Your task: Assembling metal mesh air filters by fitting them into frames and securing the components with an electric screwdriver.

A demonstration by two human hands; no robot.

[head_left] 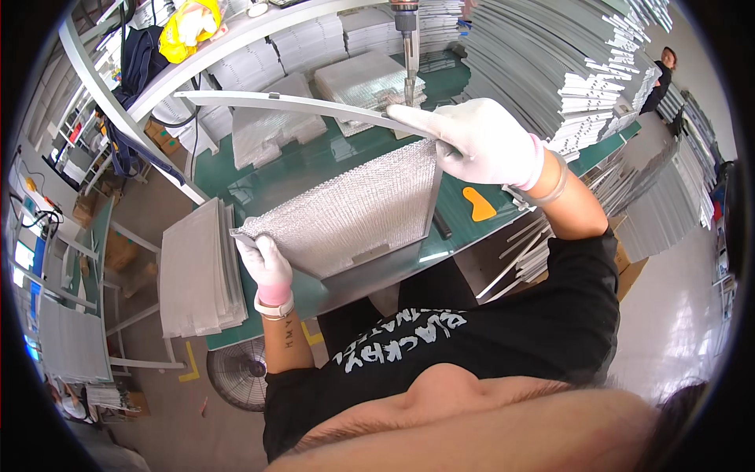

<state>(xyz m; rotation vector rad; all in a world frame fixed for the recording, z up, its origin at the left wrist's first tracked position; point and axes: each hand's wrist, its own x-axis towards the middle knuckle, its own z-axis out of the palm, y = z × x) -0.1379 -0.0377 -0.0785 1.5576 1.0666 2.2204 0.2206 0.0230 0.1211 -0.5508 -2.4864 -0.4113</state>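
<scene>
A silvery metal mesh filter panel (354, 206) is tilted above the green workbench, its surface finely crinkled. My left hand (267, 266), in a white glove with a pink cuff, pinches the panel's left corner. Beyond the panel, a long white, slightly curved strip (314, 104) runs leftward from my gloved right hand (487, 143). The right index finger lies along this strip while the other fingers curl closed by the panel's upper right corner; whether they also grip the panel is hidden. Just past the right fingertips, a power screwdriver (406, 35) hangs point down.
Mesh panels lie stacked at the green bench's (314, 177) left edge (200, 271) and far side (275, 122). A yellow scraper (478, 204) and dark rod (442, 224) rest right. Tall strip stacks (543, 71) stand far right; a fan (236, 374) sits below left. One person (664, 75) stands beyond.
</scene>
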